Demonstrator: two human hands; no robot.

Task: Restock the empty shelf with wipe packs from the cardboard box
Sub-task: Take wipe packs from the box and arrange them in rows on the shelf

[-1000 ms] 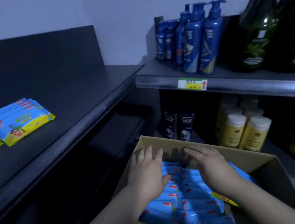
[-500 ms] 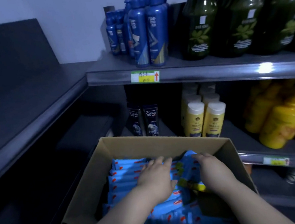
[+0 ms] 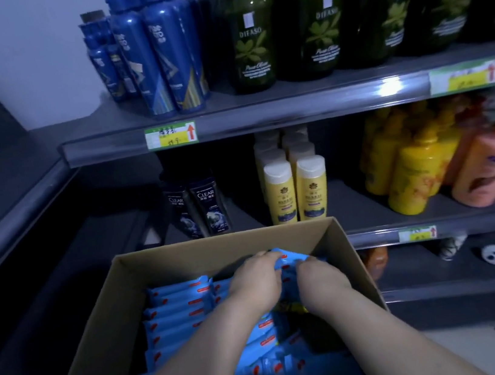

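Shelving [image 3: 10,208] of dark metal runs well off to the left of the fingers, and just left of them rows of blue wipe packs [image 3: 179,308] stand in the cardboard box [image 3: 115,317]. Left hand [image 3: 255,283] and right hand [image 3: 321,277] sit side by side at the box's far end, both sets of fingers curled round one bunch of packs [image 3: 283,260]. Yellow bottles [image 3: 313,190] stand beyond the fingertips.

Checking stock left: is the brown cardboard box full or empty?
Mostly full: rows of blue plastic wipe packs fill most of the brown cardboard box.
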